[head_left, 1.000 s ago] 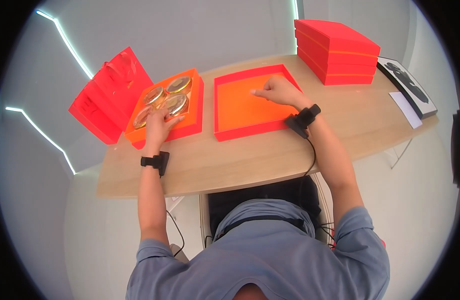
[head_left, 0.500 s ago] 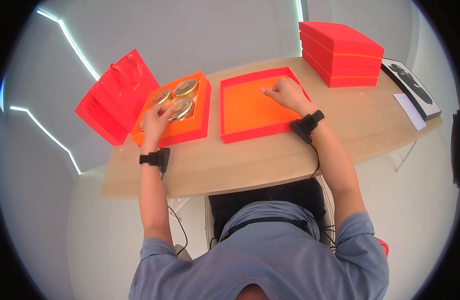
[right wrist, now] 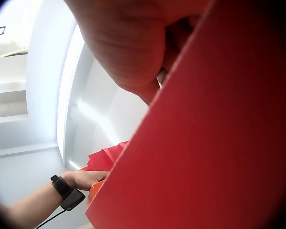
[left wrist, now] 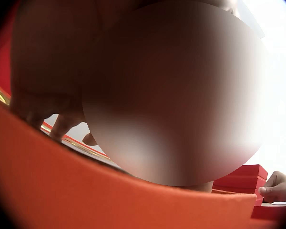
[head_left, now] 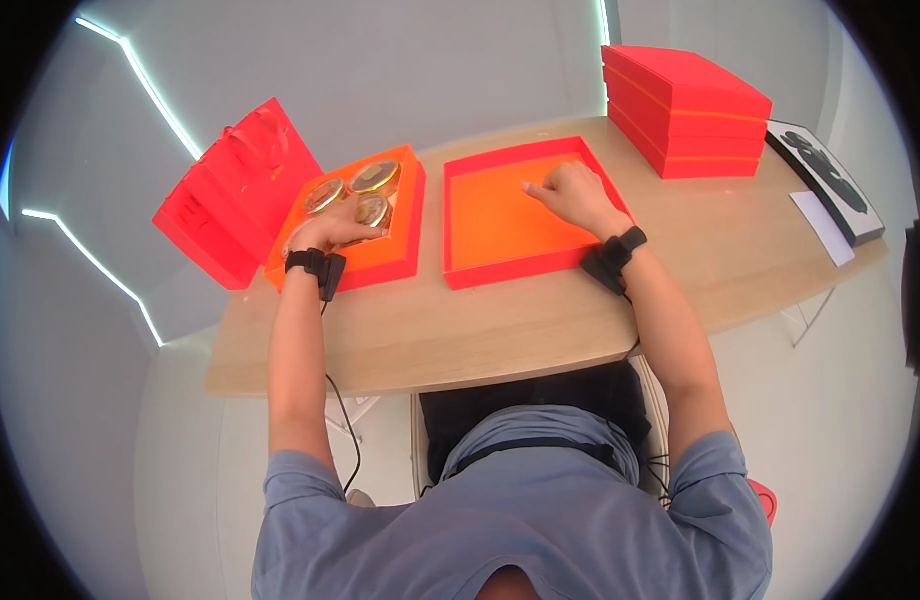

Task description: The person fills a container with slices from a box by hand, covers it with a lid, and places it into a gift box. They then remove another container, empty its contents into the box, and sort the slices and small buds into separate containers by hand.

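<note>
In the head view, my left hand (head_left: 330,232) lies over the front of an orange-lined red box (head_left: 405,258) with gold-rimmed round jars (head_left: 375,177). Its fingers reach over the front jars, and its thumb extends right across one lid. Seen from the left wrist, the fingers (left wrist: 62,126) point down behind the orange wall (left wrist: 109,200); a blurred disc covers much of that view. My right hand (head_left: 578,197) hangs loosely curled, thumb out, over the right part of a shallow box (head_left: 500,270), holding nothing visible. The right wrist view hides its fingertips behind a red wall (right wrist: 205,143).
Red bags (head_left: 230,200) with ribbon handles stand at the left. Several red boxes (head_left: 710,110) are stacked at the back right, beside a framed dark picture (head_left: 825,170) and a white sheet (head_left: 822,228). Cables hang from both wrists.
My left hand has turned and flattened over the front jars, its thumb swinging right over a lid and its wrist moving forward over the box edge. The right hand keeps nearly the same pose.
</note>
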A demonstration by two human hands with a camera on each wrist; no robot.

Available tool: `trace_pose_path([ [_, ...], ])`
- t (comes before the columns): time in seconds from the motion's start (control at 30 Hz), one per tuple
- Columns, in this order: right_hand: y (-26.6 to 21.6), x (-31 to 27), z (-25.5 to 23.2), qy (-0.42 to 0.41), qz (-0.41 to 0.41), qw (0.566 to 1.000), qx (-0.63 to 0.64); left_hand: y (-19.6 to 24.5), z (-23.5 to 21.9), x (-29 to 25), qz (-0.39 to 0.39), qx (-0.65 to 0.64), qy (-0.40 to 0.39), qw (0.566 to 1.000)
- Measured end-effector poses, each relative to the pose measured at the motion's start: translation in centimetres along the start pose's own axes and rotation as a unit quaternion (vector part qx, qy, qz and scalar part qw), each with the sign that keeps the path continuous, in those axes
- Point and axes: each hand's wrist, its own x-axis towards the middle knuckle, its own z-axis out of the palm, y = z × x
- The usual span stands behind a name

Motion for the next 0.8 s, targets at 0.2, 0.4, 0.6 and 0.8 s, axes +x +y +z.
trace_pose_path([
  [0.2,0.3,0.2,1.0,0.019,-0.034,0.999,0.003,-0.8,0.8,1.0,0.015,0.023,0.045,0.999],
  [0.4,0.1,0.1,1.0,-0.009,-0.028,1.000,-0.002,-1.5,0.8,1.6,0.027,0.026,0.062,0.997],
  [0.6,0.1,0.3,1.1,-0.013,-0.027,0.999,-0.024,1.7,-0.8,-1.6,0.025,-0.168,0.092,0.981],
  [0.8,-0.1,0.6,1.3,0.003,-0.045,0.997,0.055,8.2,-4.8,-4.0,0.061,-0.067,0.113,0.989],
])
